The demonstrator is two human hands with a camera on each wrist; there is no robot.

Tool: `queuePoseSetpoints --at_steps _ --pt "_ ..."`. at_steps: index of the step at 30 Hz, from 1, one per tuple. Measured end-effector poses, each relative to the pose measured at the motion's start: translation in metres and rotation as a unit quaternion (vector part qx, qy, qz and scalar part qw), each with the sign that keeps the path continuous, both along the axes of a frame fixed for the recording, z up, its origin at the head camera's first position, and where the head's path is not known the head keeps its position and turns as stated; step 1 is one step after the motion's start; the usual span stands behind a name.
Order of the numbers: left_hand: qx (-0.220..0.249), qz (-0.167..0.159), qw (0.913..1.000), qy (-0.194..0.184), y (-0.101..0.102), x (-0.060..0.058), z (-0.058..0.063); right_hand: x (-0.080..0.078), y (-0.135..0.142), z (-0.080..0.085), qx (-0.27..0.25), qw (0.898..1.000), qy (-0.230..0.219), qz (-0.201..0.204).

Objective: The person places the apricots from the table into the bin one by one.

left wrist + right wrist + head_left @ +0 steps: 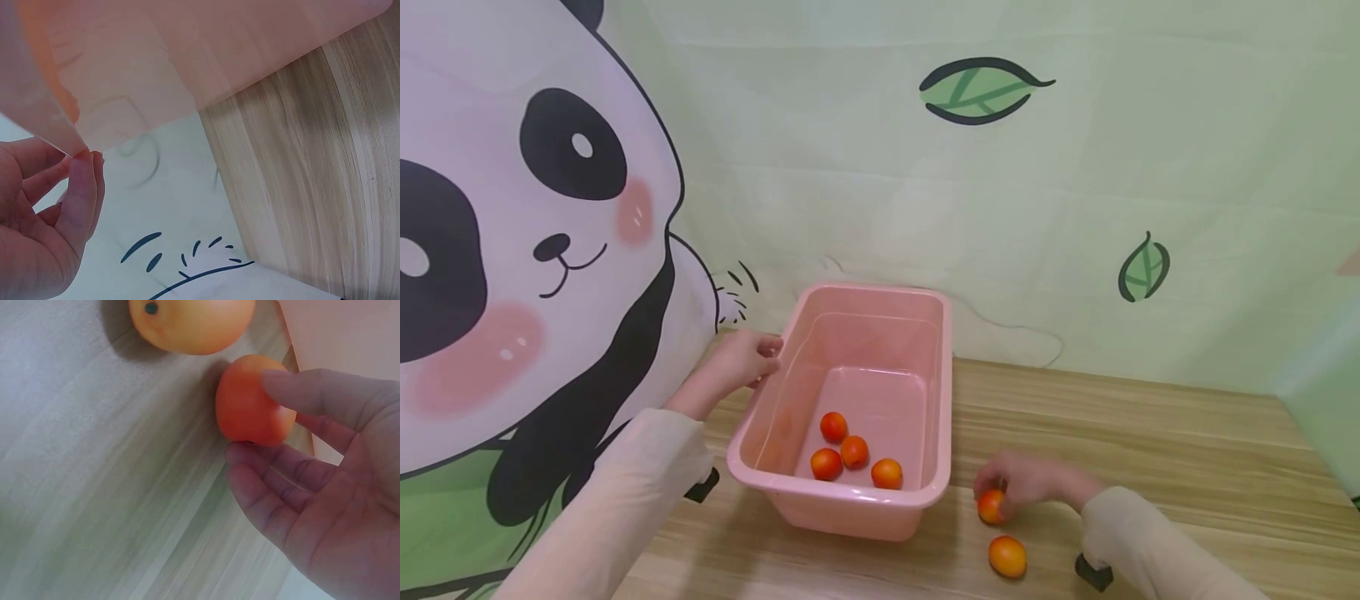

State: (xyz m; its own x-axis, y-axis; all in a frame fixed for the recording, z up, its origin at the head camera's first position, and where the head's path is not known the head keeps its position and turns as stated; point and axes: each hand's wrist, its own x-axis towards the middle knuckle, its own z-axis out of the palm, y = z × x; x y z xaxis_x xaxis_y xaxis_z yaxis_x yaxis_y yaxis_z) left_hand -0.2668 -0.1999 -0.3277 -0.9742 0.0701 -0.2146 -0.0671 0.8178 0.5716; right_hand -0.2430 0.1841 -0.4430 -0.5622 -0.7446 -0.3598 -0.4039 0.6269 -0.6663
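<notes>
A pink plastic basin stands on the wooden table, with several orange-red fruits on its floor. On its left side my left hand pinches the rim between thumb and fingers; the left wrist view shows the hand at the rim's edge. To the right of the basin, my right hand holds a smooth orange-red fruit, the thumb on one side and fingers on the other. A yellower, oval orange fruit lies close by on the table, a dark stem spot showing in the right wrist view.
The wooden table runs back to a pale green cloth backdrop with leaf drawings and a large panda at the left. A thin cord shows behind the basin. Dark wrist straps sit at both sleeves.
</notes>
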Motion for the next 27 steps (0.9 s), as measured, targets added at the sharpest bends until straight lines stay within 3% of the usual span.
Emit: queuePoseSetpoints --at_steps 12,27 --pt "-0.006 -0.001 1.0 0.001 0.0 0.0 0.001 -0.002 0.004 0.002 -0.009 0.999 -0.027 -0.021" --pt "0.013 0.005 0.9999 -0.002 0.0 -0.001 -0.001 -0.008 0.005 0.047 0.017 1.0 0.023 -0.01"
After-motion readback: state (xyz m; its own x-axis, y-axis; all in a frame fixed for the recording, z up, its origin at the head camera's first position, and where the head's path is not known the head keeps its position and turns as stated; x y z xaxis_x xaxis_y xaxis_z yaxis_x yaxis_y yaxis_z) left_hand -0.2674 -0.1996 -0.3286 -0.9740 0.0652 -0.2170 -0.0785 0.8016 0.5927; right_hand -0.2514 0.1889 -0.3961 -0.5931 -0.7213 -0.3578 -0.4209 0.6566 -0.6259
